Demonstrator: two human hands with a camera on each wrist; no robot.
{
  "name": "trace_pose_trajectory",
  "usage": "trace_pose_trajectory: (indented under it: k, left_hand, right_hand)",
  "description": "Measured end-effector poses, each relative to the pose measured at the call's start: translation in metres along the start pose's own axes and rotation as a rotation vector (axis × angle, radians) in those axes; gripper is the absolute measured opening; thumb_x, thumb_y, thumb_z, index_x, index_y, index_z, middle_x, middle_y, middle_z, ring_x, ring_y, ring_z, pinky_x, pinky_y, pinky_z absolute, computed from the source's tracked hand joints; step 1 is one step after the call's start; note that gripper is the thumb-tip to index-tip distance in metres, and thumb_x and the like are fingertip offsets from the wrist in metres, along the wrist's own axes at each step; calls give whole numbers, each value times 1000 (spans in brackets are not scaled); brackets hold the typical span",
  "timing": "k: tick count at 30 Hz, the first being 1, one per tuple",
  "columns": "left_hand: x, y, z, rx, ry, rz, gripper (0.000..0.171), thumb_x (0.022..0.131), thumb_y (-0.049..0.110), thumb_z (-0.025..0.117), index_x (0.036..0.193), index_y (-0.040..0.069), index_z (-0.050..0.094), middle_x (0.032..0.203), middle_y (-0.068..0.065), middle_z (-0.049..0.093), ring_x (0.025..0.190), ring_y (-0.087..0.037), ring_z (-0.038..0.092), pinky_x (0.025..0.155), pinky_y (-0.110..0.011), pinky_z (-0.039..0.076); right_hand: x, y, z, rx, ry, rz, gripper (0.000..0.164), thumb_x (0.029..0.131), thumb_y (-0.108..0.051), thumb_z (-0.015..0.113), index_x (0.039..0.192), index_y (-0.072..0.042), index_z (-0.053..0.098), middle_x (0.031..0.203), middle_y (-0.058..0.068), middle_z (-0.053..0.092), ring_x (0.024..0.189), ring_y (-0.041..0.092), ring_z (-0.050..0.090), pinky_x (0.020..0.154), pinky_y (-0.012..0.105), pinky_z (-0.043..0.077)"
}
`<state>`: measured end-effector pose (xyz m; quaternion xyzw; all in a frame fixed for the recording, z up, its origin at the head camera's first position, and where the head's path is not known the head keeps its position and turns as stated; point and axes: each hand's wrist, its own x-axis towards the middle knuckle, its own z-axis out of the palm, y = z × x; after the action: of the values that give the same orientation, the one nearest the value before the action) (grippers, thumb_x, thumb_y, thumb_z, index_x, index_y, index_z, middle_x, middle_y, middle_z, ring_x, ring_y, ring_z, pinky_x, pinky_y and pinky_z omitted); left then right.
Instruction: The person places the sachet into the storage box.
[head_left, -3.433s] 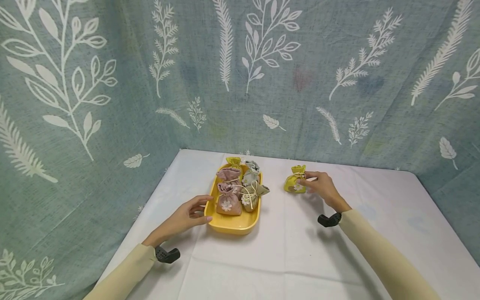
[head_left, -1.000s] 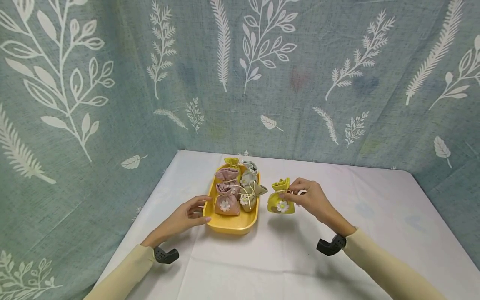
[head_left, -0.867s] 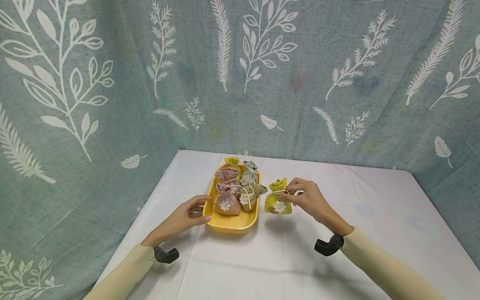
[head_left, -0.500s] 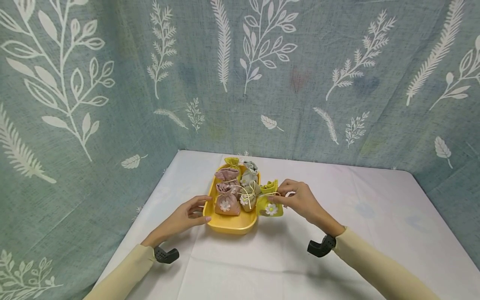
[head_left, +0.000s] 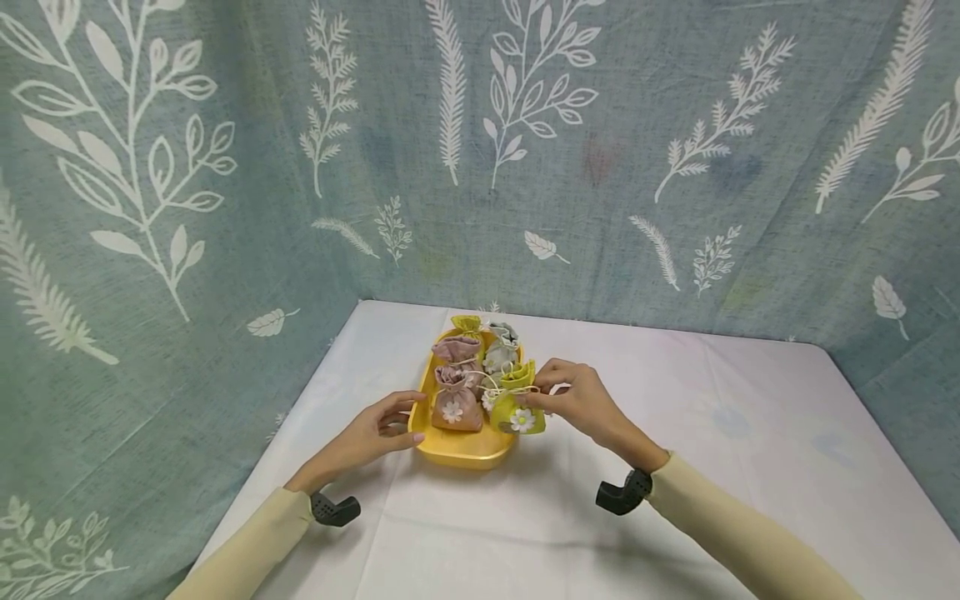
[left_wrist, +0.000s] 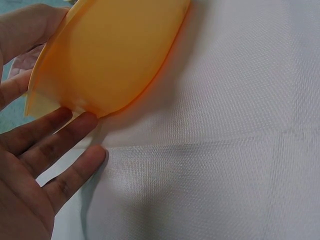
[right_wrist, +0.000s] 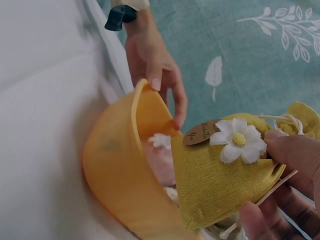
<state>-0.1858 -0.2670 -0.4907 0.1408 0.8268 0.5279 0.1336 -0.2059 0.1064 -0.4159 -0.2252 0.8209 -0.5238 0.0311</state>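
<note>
A yellow plastic tray (head_left: 459,450) with rounded corners stands on the cloth, holding several small drawstring pouches. My left hand (head_left: 384,427) holds the tray's left rim, with thumb and index finger at the edge. In the left wrist view, other fingertips lie against its outer wall. My right hand (head_left: 573,400) pinches a yellow-green drawstring pouch (right_wrist: 220,185) by its tied neck. That pouch hangs upright over the tray's right side, its white flower facing forward. It partly hides an olive pouch. Near it inside the tray sits a pink pouch (head_left: 456,402).
Behind the front pouches in the tray are a mauve pouch (head_left: 456,348), a grey pouch (head_left: 502,335) and another yellow-green pouch (head_left: 467,324). A white cloth (head_left: 465,542) covers the table. A teal leaf-patterned curtain (head_left: 420,150) hangs at the back and left.
My right hand lifted the yellow-green pouch from the cloth at right and carried it left, over the tray's right side. My left hand has stayed at the tray's rim.
</note>
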Motion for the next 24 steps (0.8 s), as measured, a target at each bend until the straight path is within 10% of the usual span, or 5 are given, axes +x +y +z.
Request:
trace_pose_trajectory:
  k: [24]
  left_hand:
    - [-2, -1, -2, -5, -4, 20, 67, 93, 31, 80, 151, 21, 48, 148, -13, 53, 127, -30, 57, 108, -47, 48]
  right_hand:
    - [18, -3, 43, -102, -77, -69, 13, 86, -34, 86, 81, -25, 78, 94, -10, 69, 87, 15, 62, 71, 33, 55]
